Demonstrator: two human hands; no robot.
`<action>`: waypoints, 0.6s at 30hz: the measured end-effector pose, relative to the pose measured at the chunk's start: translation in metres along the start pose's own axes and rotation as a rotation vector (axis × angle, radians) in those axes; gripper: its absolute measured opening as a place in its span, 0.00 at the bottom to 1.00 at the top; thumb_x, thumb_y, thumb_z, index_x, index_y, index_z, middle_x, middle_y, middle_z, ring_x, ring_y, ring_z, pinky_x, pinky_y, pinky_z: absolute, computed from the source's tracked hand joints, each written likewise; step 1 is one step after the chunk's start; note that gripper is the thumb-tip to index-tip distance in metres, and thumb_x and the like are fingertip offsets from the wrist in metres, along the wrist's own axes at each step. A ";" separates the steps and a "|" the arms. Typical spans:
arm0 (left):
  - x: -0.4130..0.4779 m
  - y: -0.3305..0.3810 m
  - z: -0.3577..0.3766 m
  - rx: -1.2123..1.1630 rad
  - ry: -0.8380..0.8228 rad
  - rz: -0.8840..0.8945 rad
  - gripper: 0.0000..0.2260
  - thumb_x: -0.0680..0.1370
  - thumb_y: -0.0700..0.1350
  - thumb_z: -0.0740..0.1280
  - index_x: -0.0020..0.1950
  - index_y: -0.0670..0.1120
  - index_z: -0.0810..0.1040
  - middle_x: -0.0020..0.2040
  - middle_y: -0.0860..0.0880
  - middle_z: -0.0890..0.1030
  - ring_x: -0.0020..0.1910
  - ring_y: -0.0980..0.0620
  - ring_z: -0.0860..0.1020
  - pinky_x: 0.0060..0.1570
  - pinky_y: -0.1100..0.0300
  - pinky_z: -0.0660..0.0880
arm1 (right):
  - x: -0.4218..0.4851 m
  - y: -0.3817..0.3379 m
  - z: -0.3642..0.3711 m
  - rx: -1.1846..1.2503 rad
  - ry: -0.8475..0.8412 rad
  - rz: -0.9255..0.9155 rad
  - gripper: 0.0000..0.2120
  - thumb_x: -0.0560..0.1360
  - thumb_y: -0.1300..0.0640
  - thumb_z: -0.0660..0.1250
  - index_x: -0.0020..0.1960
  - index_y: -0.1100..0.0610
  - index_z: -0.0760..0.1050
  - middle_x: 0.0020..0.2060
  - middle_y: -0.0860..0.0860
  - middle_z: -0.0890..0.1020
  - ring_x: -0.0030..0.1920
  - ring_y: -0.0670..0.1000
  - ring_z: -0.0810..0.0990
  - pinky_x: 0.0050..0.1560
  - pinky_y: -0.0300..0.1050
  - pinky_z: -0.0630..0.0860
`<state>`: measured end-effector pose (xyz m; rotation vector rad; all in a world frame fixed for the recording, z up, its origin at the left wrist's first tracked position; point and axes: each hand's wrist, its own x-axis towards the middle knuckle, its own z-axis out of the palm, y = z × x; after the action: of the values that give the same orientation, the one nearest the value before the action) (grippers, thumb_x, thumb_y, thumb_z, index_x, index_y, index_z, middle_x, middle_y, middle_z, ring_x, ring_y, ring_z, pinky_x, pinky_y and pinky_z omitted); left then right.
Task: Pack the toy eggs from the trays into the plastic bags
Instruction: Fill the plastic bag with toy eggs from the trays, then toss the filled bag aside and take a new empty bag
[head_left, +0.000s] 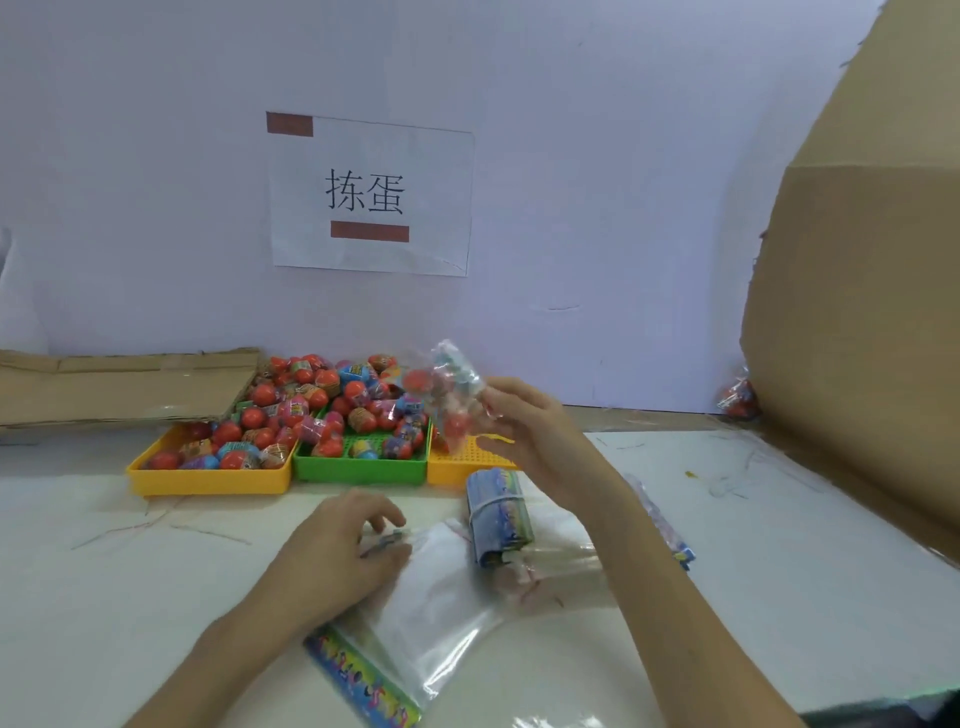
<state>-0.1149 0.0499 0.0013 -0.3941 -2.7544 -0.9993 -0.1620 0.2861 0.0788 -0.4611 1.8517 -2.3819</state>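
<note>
The right hand (524, 426) grips a filled bag (452, 400) of toy eggs upright above the trays (358, 467), while the left hand (353, 540), fingers loosely curled, presses the empty bags (441, 597) (long axis toward the person) on the surface directly beneath.

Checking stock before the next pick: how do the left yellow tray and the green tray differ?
The left yellow tray is nearly covered with toy eggs; the green tray shows bare perforated floor at the front. They differ in colour. Both sit side by side, holding similar eggs.
</note>
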 end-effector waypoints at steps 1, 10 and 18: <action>0.000 -0.002 0.000 0.029 -0.013 0.027 0.05 0.75 0.55 0.73 0.47 0.62 0.78 0.48 0.60 0.77 0.47 0.62 0.74 0.43 0.67 0.69 | 0.000 -0.001 -0.007 -0.092 -0.042 0.051 0.04 0.79 0.60 0.70 0.52 0.57 0.81 0.43 0.53 0.82 0.44 0.52 0.82 0.49 0.46 0.82; 0.003 -0.004 0.002 0.080 -0.063 0.066 0.03 0.76 0.56 0.73 0.45 0.61 0.79 0.47 0.61 0.76 0.44 0.61 0.75 0.41 0.65 0.70 | 0.044 -0.053 -0.136 0.200 0.597 -0.119 0.21 0.82 0.54 0.67 0.70 0.62 0.69 0.64 0.61 0.75 0.57 0.60 0.82 0.55 0.53 0.81; 0.001 0.002 0.000 0.051 -0.069 0.054 0.04 0.77 0.54 0.73 0.44 0.60 0.79 0.48 0.59 0.76 0.42 0.61 0.75 0.40 0.67 0.68 | 0.023 -0.042 -0.092 -0.460 0.232 -0.017 0.13 0.82 0.55 0.64 0.65 0.56 0.77 0.56 0.55 0.85 0.51 0.55 0.86 0.48 0.44 0.81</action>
<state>-0.1156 0.0519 0.0024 -0.5008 -2.8078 -0.9179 -0.2057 0.3766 0.1031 -0.2356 2.5198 -2.0802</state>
